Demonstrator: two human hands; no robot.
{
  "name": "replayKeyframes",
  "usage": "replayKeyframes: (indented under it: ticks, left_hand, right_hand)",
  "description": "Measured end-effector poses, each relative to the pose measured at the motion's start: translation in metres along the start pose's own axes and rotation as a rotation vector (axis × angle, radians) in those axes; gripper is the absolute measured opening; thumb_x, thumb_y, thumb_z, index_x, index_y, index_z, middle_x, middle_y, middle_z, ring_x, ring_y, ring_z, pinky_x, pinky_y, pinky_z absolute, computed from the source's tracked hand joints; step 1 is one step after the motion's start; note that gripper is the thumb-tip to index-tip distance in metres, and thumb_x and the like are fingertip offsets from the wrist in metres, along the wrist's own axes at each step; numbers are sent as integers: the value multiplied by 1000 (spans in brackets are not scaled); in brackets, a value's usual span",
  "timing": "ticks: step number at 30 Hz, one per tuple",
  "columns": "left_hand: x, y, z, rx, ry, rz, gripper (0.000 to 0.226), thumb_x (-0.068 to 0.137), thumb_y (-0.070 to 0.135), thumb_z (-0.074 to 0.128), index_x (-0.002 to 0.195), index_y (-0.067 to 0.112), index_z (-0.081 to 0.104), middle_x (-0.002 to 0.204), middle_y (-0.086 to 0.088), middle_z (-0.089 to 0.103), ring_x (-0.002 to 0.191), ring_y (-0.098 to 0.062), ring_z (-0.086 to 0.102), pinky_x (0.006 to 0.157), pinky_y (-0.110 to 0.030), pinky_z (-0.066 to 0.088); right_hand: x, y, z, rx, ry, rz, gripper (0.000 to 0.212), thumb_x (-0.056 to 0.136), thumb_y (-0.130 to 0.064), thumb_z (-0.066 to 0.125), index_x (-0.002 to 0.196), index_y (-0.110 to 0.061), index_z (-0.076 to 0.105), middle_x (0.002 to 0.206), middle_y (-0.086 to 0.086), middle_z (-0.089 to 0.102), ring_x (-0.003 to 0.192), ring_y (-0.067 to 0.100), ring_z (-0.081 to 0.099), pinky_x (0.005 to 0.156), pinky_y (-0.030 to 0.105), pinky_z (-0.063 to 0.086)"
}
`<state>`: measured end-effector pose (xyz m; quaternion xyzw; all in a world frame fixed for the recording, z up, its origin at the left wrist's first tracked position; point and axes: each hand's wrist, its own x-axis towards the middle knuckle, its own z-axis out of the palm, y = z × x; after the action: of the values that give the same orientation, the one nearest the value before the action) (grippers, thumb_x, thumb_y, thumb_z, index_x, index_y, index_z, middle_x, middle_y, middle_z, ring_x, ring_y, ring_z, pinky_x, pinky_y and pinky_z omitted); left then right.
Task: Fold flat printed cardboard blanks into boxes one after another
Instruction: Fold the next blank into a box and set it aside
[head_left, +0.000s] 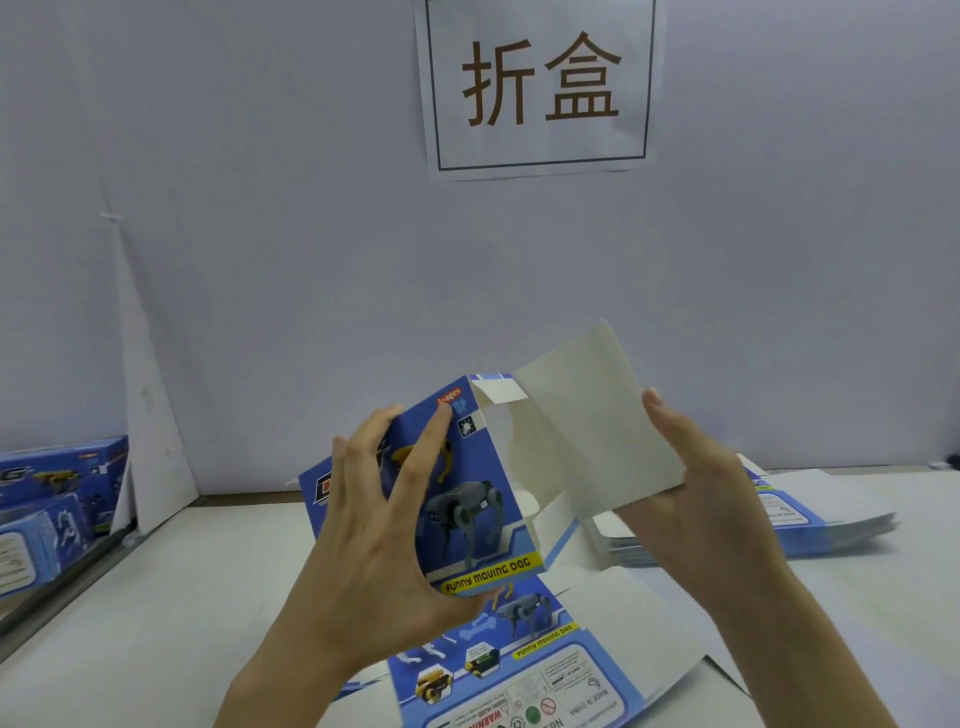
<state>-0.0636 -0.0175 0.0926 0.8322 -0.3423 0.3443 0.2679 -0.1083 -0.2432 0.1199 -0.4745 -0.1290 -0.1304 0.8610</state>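
Cardboard box, half erected, is held above the worktop at centre. Its printed face is gripped by the curled fingers of the left hand. The white end flap, at 2 o'clock, is pinched by the right hand. Tucking that flap in is judged next. The box's far end and the right fingertips are hidden.

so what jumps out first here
A half-folded box, blue with a dog print, is held mid-frame: the left hand grips its printed face, the right hand pinches its white flap. High on the wall hangs a sign with two big brown characters. Flat blanks lie stacked at right, finished boxes at far left.
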Motion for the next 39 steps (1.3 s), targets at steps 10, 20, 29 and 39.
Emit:
replayKeyframes:
  ticks: [10, 20, 29, 39]
  left_hand:
    - [1, -2, -1, 31, -16, -4, 122, 49, 72, 72, 148, 40, 7, 146, 3, 13, 134, -30, 29, 92, -61, 47]
    - [2, -1, -2, 118, 40, 40, 116, 58, 82, 55, 150, 27, 8, 149, -11, 19, 138, -29, 18, 99, -73, 31]
    - [4, 3, 6, 171, 142, 27, 113, 61, 73, 63, 147, 15, 20, 138, -15, 35, 130, -30, 37, 111, -63, 20]
    - [2, 8, 10, 213, 108, 22, 109, 63, 80, 50, 148, 20, 18, 142, -20, 26, 135, -37, 30, 112, -60, 10]
  right_hand:
    - [7, 8, -3, -228, 123, 29, 27, 76, -38, 60, 90, -24, 78, 82, 0, 73, 69, 8, 67, 56, 24, 55]
    - [-2, 12, 16, -511, 172, -189, 23, 86, -41, 51, 83, -46, 74, 78, -20, 70, 68, -8, 60, 64, 21, 47]
    - [-11, 33, 39, -708, -49, -344, 39, 95, -31, 45, 130, -48, 47, 125, -38, 54, 119, -14, 47, 95, 9, 40]
    - [-18, 43, 49, -831, -89, -286, 45, 90, -51, 31, 134, -63, 29, 148, -32, 29, 141, -5, 21, 113, 32, 34]
